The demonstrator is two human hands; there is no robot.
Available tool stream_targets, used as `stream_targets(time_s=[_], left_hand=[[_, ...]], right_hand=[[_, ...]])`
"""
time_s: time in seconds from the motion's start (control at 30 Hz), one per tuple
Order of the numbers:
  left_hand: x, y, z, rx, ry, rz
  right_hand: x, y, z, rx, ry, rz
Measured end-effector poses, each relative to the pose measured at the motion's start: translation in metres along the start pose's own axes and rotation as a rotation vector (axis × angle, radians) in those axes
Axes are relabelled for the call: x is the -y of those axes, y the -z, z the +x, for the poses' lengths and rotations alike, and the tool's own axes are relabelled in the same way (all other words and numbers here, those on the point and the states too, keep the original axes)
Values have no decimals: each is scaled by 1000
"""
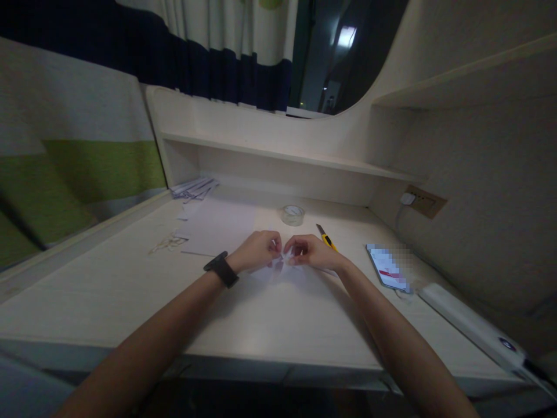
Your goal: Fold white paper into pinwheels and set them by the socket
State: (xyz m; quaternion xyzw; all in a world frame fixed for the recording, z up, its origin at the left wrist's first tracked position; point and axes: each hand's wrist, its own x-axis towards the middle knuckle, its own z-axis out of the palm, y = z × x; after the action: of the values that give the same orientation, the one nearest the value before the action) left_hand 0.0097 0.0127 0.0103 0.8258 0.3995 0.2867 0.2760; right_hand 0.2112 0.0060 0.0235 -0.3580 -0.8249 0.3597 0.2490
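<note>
Over the middle of the desk, my two hands meet at a small crumpled piece of white paper (285,258). My left hand (260,249), with a dark watch (221,269) on its wrist, is closed in a pinch at the paper's left side. Thumb and fingers of my right hand (314,252) pinch it from the right. The fingers hide much of the paper. Just beyond the hands lies a roll of clear tape (293,215). A yellow utility knife (326,237) with its blade out rests right behind my right hand.
White paper sheets (217,223) lie left of my hands, with folded paper strips (195,188) behind them and rubber bands (167,242) nearby. At right are a phone (387,267), a long white bar-shaped device (467,322) and a plugged wall socket (424,201). A shelf (278,154) spans the back.
</note>
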Motion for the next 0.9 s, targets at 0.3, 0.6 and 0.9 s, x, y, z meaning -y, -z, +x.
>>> stream_targets(time_s=[0.3,0.6,0.9], left_hand=[[-3,0,-1,-1,18,33],[-8,2,-2,-3,24,33],[-6,1,-2,-42,3,22]], right_hand=[[3,-2,0,-37,-26,-46],[-7,-5,3,-64,-13,-41],[1,-5,3,-113,-16,-97]])
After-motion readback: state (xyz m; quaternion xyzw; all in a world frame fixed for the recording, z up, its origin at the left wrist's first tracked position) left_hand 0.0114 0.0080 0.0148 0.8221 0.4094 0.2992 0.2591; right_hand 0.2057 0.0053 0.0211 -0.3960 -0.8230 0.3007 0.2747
